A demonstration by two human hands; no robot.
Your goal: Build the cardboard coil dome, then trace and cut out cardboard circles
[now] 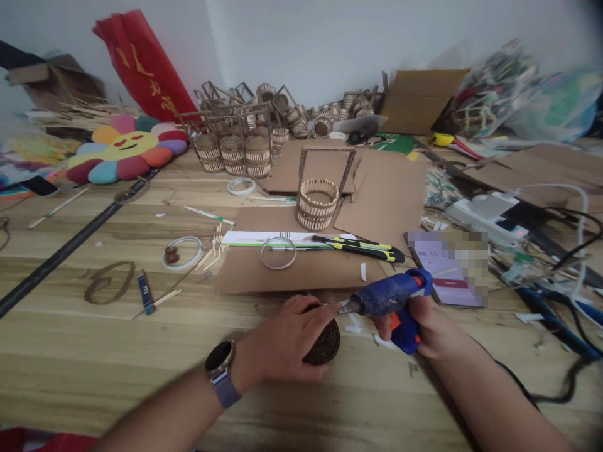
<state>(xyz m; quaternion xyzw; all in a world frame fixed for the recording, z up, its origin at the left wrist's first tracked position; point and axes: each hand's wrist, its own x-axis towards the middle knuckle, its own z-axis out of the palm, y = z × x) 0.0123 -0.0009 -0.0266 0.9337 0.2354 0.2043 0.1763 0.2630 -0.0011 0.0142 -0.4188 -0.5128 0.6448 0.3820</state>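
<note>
My left hand [294, 339] is wrapped around a brown coil [328, 346], located on my side of the cardboard [301, 279]. My right hand [436, 333] grips the glue gun [386, 297], nozzle at my left fingertips; contact cannot be determined. One basket [316, 213] stands upright beyond.

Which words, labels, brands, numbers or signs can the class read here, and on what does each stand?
"00 13": smartphone screen; the digits after it are unclear, and smaller text is unreadable.
Red bag: gold Chinese-style characters, too blurred to quote surely.
Small blue packet: pale mark, too small to read.
White strip: short black lines, no legible characters.
Hot glue gun, wristwatch: nothing readable.
</note>
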